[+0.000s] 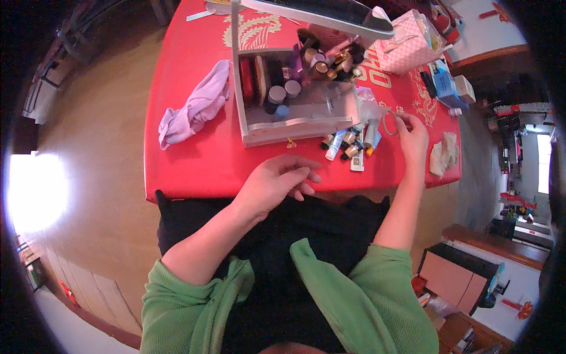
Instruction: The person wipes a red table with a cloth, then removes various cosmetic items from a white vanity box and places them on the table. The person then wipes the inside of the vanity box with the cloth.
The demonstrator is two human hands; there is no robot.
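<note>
My right hand (411, 132) pinches a thin beige ring-shaped band (389, 122) above the red tablecloth (199, 172). My left hand (283, 177) hovers at the table's near edge, fingers loosely curled, holding nothing. Between and beyond the hands stands a white cosmetics organizer (300, 133) with a mirror (327, 13), holding brushes, bottles and compacts. Several small cosmetic tubes and bottles (352, 149) lie in front of it, next to a clear plastic bag (369, 108). A small gold-coloured clip or ornament (291, 143) lies near the organizer's front.
A pink cloth (194, 108) lies left of the organizer. Toward the right are a pink checked box (404, 42), a blue box (445, 88), a small white-capped bottle (455, 112) and a crumpled beige cloth (443, 155). The table's near edge borders my lap.
</note>
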